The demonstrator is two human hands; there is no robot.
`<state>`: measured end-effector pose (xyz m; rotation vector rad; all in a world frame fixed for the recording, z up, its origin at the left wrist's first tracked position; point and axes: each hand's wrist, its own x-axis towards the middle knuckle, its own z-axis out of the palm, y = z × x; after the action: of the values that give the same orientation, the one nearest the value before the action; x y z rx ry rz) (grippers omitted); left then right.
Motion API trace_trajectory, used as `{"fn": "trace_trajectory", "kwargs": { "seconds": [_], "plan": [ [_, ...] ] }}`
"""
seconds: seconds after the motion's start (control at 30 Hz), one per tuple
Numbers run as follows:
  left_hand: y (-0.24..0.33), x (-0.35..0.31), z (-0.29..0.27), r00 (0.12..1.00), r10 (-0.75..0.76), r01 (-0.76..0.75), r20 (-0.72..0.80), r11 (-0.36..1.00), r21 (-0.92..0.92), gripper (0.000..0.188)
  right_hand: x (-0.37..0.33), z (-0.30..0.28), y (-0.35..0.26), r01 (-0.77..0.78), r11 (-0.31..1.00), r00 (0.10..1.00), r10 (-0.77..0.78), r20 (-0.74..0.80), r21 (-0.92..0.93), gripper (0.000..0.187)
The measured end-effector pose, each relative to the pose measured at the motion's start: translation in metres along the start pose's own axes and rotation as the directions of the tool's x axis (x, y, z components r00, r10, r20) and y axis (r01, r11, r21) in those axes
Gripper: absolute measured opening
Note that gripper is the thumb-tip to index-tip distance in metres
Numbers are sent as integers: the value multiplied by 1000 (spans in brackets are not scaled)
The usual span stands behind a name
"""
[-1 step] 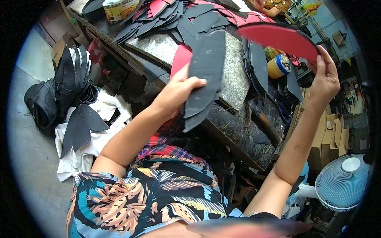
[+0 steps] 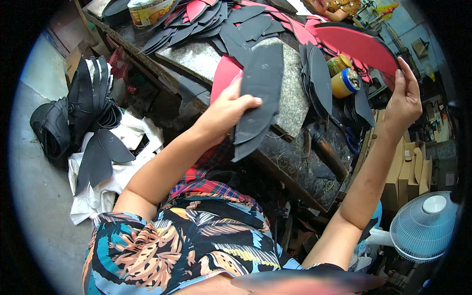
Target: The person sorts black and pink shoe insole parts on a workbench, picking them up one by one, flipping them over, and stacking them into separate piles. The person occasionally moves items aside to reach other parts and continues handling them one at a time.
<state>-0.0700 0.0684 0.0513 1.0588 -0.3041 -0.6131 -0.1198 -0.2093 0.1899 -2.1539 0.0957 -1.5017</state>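
My left hand (image 2: 222, 112) is closed on a small stack of black leaf-shaped panels (image 2: 261, 88), its thumb lying across the top one. A pink face of a panel (image 2: 226, 73) shows behind that stack. Up at the right, my right hand (image 2: 406, 93) pinches one end of a curved panel (image 2: 358, 48), pink on the side facing me and dark along its edge. That panel is raised above the bench, its far end pointing left. The fingers behind the left-hand stack are hidden.
A speckled stone slab (image 2: 290, 93) lies on the dark workbench (image 2: 319, 191). Loose black panels (image 2: 246, 29) cover its far side. A blue-rimmed jar (image 2: 345, 82) stands beside stacked panels (image 2: 317, 78). Black bundles (image 2: 83, 103) sit at left; a fan (image 2: 425, 226) at lower right. Another person's arm (image 2: 334, 14) shows beyond.
The pink panel in my right hand has swung a little to the right, uncovering a yellow container behind it. My left hand and its stack have shifted slightly right.
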Motion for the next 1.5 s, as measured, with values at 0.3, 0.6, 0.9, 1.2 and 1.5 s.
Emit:
{"fn": "trace_trajectory", "kwargs": {
  "seconds": [0.3,0.6,0.9,1.2,1.5],
  "plan": [
    [-16,72,24,986,148,-157,80,641,751,94,-69,14,68,377,922,819,-286,498,-90,29],
    [3,64,25,956,231,-203,183,67,977,77,-89,21,42,424,895,773,-281,569,-135,26],
    [15,100,-58,837,466,-79,288,-417,905,32,-120,62,-35,454,882,594,-405,695,126,41],
    [19,54,-35,370,758,-573,538,-269,774,28,-125,69,-17,-877,426,366,288,885,224,89],
    [-12,10,-20,494,573,-713,655,-164,682,28,-107,33,0,-549,786,752,315,579,285,35]
  ]
}}
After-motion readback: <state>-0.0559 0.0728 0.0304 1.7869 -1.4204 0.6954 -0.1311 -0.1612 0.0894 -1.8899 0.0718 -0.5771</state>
